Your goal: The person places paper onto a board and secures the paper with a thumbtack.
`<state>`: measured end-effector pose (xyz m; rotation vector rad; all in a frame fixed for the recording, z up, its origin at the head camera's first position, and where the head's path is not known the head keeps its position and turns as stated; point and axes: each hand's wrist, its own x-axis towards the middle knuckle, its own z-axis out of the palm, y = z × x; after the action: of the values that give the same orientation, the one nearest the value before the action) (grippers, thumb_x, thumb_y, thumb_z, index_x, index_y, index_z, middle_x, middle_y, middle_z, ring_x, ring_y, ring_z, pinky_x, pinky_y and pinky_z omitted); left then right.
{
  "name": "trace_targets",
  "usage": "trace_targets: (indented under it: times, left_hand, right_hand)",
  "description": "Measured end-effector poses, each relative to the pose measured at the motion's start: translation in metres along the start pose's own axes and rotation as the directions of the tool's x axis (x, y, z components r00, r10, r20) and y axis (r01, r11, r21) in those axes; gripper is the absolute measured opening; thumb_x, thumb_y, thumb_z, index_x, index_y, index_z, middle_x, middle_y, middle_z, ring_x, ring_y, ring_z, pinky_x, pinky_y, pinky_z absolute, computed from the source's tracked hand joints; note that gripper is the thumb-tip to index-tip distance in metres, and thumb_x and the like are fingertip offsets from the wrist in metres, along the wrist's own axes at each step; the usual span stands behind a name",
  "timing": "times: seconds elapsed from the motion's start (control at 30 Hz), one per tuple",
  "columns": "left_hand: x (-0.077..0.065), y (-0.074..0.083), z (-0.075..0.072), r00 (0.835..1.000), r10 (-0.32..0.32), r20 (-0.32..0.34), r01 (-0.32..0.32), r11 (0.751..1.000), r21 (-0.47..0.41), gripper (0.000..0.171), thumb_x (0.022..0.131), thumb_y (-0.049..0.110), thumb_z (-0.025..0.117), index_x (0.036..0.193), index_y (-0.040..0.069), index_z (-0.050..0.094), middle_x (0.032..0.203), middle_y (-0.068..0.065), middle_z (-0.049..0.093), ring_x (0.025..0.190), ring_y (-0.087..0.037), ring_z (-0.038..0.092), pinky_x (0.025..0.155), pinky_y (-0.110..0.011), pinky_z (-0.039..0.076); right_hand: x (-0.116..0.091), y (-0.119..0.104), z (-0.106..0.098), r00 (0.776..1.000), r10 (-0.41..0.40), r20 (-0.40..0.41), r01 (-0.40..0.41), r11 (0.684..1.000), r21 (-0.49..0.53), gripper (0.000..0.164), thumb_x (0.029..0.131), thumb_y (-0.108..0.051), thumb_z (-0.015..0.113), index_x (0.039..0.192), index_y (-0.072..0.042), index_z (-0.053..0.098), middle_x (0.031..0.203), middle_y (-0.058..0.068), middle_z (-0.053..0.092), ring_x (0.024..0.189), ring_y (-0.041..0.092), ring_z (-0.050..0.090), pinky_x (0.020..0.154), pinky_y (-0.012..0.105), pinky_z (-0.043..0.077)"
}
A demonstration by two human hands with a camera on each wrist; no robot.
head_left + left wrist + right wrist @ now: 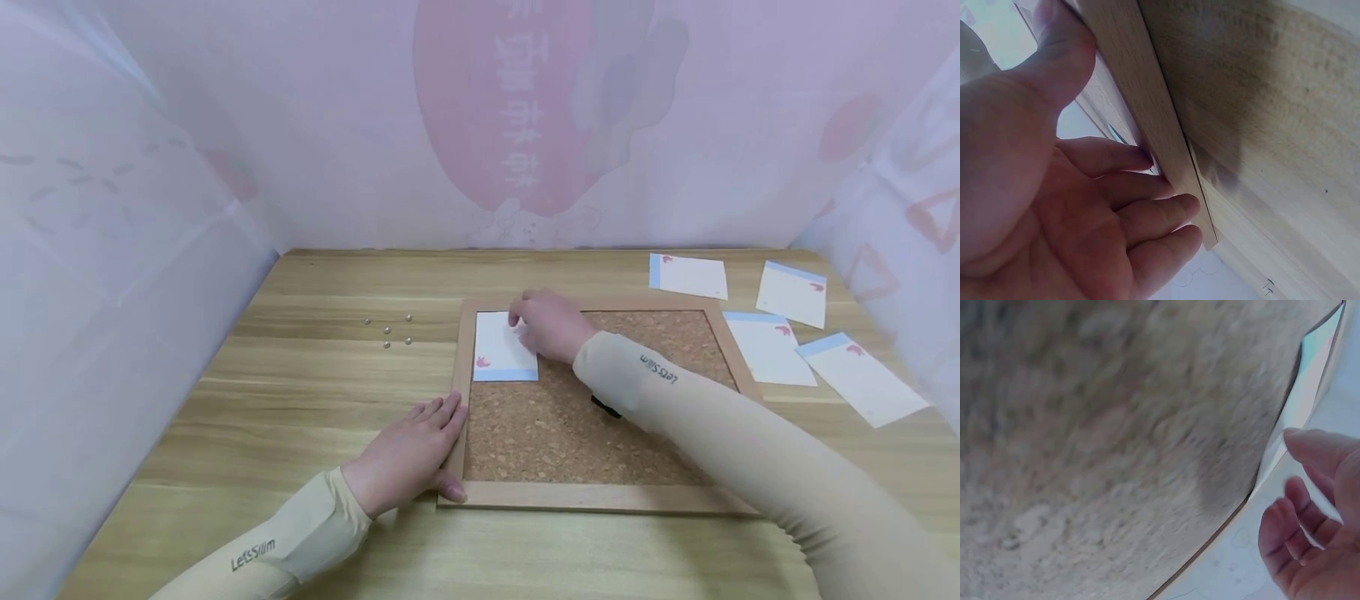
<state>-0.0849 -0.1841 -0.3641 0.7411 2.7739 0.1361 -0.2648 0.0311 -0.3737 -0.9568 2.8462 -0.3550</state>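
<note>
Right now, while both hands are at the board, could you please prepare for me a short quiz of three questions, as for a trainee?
1. Count: In the head view, how many loose cards lie outside the cork board?
2. True or false: The left hand is pressing on the cards outside the board.
3. Choose one: On the card lying on the cork, the blue strip is along the edge
A) nearest the back wall
B) nearest the person
C) nearest the left hand side of the frame

Key: 1. Four. 2. False; it rests against the left side of the frame. 3. B.
</note>
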Motion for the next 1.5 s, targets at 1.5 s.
trace_targets:
  times: [1.5]
  left_hand:
    - [0.001, -0.012, -0.005, 0.997, 0.072, 0.02, -0.071, 0.996, -0.048, 0.097, 0.079, 0.051, 0.076, 0.145, -0.011, 0.039, 0.152, -0.03, 0.032, 0.136, -0.045, 0.039, 0.11, -0.054, 0.034]
  right_hand:
    - [-0.027, 0.01, 0.002, 0.984, -0.098, 0.147, 0.095, 0.995, 0.025, 0.065, 0.086, -0.042, 0.072, 0.144, -0.02, 0.052, 0.156, 0.011, 0.035, 0.14, 0.038, 0.036, 0.112, 0.051, 0.032]
